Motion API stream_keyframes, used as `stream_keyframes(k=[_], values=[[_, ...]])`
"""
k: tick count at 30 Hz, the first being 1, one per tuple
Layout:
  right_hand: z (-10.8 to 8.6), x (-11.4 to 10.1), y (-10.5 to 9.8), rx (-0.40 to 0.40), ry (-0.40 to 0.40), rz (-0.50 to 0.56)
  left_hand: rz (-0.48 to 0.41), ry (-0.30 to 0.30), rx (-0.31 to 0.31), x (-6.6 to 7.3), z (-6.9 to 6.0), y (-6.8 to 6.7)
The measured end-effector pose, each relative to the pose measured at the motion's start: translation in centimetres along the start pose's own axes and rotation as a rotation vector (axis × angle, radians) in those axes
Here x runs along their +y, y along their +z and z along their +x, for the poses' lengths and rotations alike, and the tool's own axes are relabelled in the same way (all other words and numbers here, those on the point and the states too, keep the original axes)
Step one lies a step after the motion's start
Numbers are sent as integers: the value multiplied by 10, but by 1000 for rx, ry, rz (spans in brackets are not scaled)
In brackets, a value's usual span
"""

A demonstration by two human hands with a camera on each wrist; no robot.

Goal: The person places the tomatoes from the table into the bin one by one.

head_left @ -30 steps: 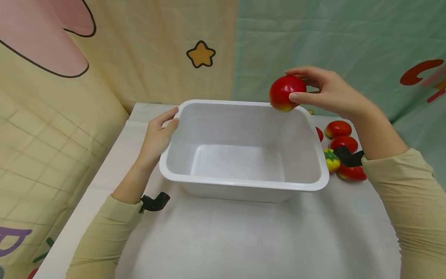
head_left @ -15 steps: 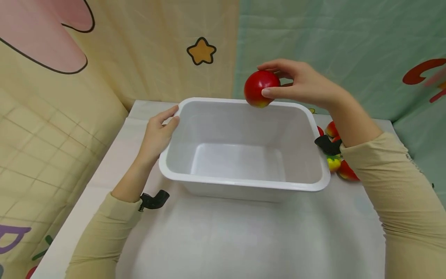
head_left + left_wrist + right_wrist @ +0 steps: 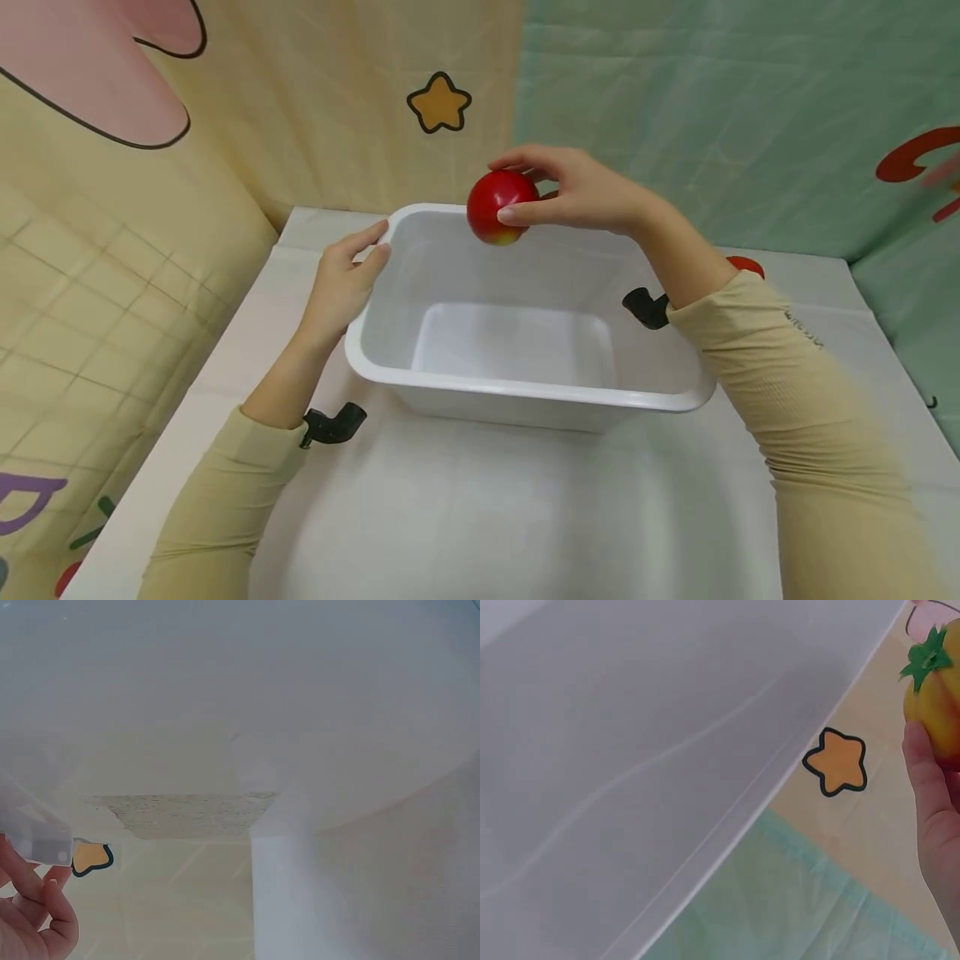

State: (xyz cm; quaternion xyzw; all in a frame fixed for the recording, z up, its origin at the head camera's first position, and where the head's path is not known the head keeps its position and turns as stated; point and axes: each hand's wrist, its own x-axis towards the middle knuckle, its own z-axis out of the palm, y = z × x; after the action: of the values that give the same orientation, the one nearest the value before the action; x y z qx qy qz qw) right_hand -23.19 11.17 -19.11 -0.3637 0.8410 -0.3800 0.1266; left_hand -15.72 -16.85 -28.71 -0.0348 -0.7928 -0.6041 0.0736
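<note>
A white plastic tub (image 3: 510,388) stands on the table, with no items visible on its floor. My left hand (image 3: 341,279) grips its rim at the left, thumb on the inner side and fingers outside. Held between the thumb and fingers of my right hand (image 3: 585,192) is a red, glossy tomato (image 3: 497,200), above the far-left part of the tub. The right wrist view shows the tomato's yellow side (image 3: 930,705) with a green leafy top. In the left wrist view, the left hand (image 3: 34,915) pinches the tub's edge (image 3: 41,844).
Another red fruit (image 3: 746,267) peeks out beyond the right sleeve (image 3: 787,400), which hides the table area right of the tub. A printed cloth (image 3: 637,83) hangs close behind the tub. White cloth covers the table (image 3: 480,508).
My right hand has carried the tomato leftward from the tub's far right corner to its far left side. The right sleeve now covers most of the other red fruits. The left hand stays put.
</note>
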Motion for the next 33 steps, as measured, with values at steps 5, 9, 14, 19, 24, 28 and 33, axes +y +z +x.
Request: stream_keyframes(k=[5,9,14,19,24,28,33], values=[[10,6,16,-39,-3,-1,2,-9,3,-1,1,1],[16,12,29,-64,-5,-17,-1,-10,1,-2,1,2],[24,19,44,-60,-46,-51,18,-11,9,-1,1,1],[28,26,60,-70,-60,-27,-5,-7,1,0,0,1],[29,30,69,-102,-68,-1,-22,-10,-7,0,0,2],[29,28,64,-79,-88,-26,-12,-16,2,-2,1,2],[24,19,45,-44,-68,-15,2,-18,8,-2,1,2]])
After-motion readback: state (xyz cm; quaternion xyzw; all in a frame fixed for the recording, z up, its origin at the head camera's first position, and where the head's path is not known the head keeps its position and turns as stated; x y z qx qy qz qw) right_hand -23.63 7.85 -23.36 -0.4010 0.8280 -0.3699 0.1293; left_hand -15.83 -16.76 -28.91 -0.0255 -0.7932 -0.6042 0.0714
